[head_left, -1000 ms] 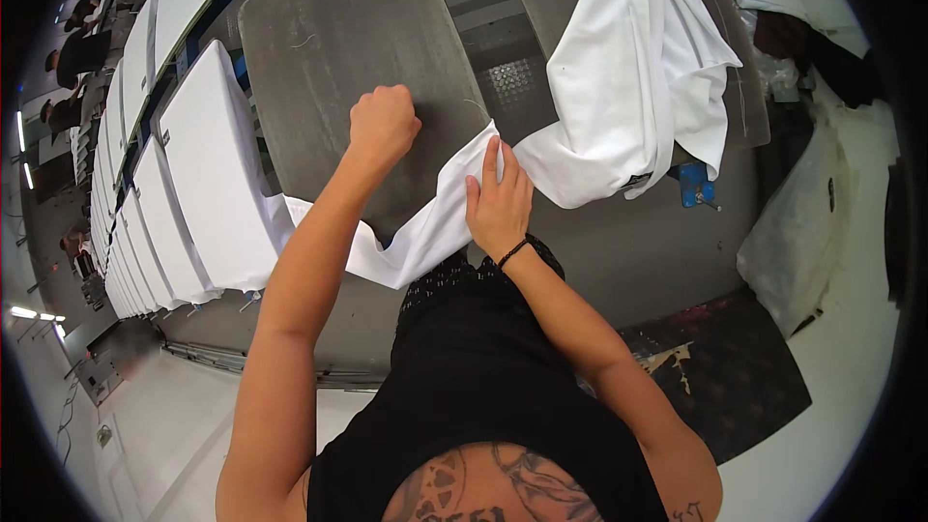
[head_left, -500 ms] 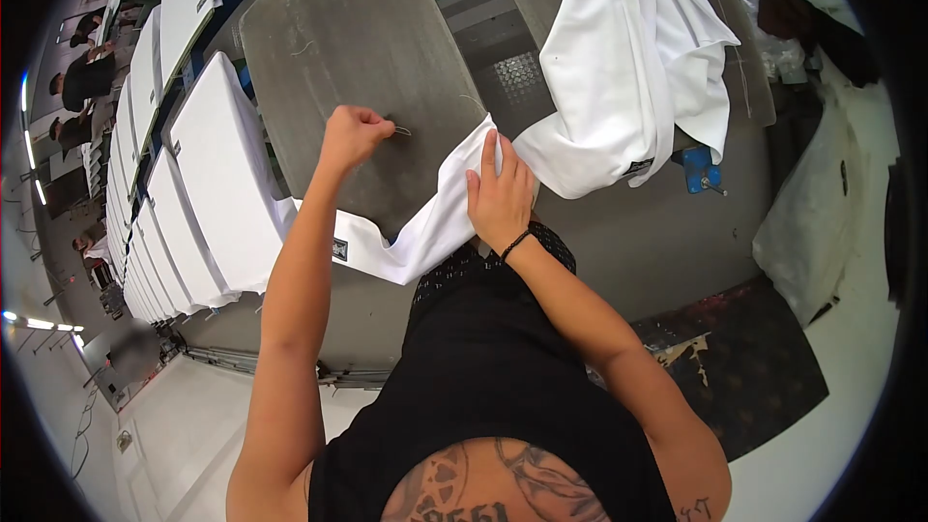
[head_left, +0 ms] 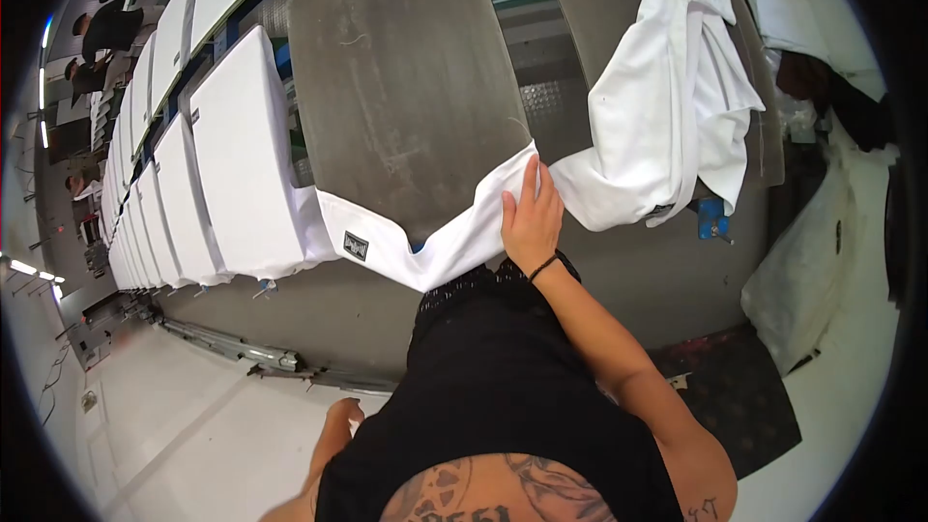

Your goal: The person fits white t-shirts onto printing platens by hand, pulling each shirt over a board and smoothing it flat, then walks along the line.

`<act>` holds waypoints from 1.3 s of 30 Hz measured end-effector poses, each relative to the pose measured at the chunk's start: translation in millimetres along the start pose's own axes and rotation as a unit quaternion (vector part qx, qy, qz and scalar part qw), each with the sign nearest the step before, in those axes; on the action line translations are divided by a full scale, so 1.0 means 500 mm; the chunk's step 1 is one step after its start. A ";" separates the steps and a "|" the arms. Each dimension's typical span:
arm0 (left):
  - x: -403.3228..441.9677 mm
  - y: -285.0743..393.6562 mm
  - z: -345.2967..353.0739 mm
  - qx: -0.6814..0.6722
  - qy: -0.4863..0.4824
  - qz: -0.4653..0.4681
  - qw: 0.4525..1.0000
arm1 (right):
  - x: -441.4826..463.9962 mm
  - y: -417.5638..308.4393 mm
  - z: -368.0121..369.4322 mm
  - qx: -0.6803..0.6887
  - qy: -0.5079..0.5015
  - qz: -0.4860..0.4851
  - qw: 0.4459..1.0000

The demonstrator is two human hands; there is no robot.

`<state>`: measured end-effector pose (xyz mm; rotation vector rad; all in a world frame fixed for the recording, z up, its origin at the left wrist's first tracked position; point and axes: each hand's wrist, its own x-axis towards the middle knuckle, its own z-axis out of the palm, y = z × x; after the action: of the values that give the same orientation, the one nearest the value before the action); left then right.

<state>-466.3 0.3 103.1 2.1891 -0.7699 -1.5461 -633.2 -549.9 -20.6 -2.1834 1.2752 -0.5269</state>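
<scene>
My right hand [head_left: 534, 227], with a dark bracelet at its wrist, lies with fingers stretched out on a white garment [head_left: 488, 227]. Its fingertips touch the cloth near the corner of a grey board [head_left: 406, 77]. The cloth hangs in a slack band along the board's near end and carries a small black label [head_left: 356, 246]. Down by my left hip is my left hand [head_left: 340, 418]. Its fingers look bent but are partly hidden, and I cannot make out anything in them. A loose thread [head_left: 356, 41] lies on the board.
A bunched white garment [head_left: 652, 106] drapes over the board to the right. White cloth-covered boards [head_left: 242, 135] run in a row to the left. A blue clamp [head_left: 713, 220] sticks out below the right board. Several people [head_left: 106, 29] stand far left.
My left hand has moved from above the grey board, where it pinched a thread, down beside my hip. My right hand stays on the white cloth. The view has shifted left.
</scene>
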 end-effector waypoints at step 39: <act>0.653 0.340 -0.252 -0.191 0.422 0.245 0.852 | 0.092 0.032 0.030 0.329 0.092 0.124 0.932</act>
<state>-303.1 -337.2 -1.3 1.8696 -0.5745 -0.3509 -613.5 -592.8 -39.9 -1.4222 1.2171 -0.9160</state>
